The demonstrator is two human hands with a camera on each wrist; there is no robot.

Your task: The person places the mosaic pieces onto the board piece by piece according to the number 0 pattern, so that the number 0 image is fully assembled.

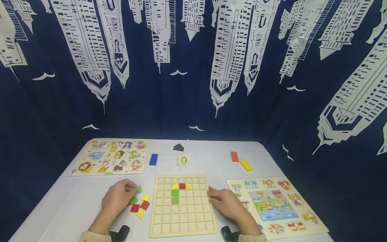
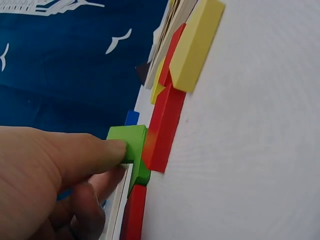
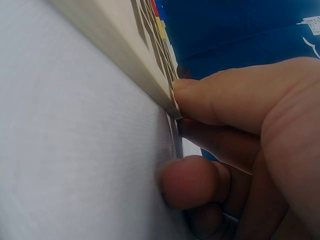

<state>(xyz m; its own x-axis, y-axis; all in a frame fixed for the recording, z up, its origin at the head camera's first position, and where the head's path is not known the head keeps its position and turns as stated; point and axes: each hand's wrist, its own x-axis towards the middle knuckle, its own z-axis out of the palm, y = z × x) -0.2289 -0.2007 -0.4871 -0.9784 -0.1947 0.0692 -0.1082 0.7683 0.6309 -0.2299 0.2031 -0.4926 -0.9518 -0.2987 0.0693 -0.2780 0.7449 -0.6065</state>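
My left hand (image 1: 118, 195) pinches a green square block (image 1: 138, 189) between thumb and fingers, left of the wooden grid board (image 1: 199, 209). Under that hand another green block (image 1: 133, 200) lies among loose red squares (image 1: 135, 208) and yellow quarter-round blocks (image 1: 140, 213). My right hand (image 1: 226, 202) grips the board's right edge, with the thumb (image 3: 187, 92) at the rim and a finger just below. Towards the board's top sit a red square (image 1: 182, 186) between two yellow quarter-rounds (image 1: 175, 186) and two green squares (image 1: 175, 197) in a column.
A small pattern card (image 1: 183, 160) lies behind the board. An animal puzzle (image 1: 116, 158) stands at the back left, and another picture puzzle (image 1: 273, 208) to the right. Blue (image 1: 153, 159), red (image 1: 234, 156), yellow (image 1: 246, 165) and dark (image 1: 178, 147) blocks lie farther back.
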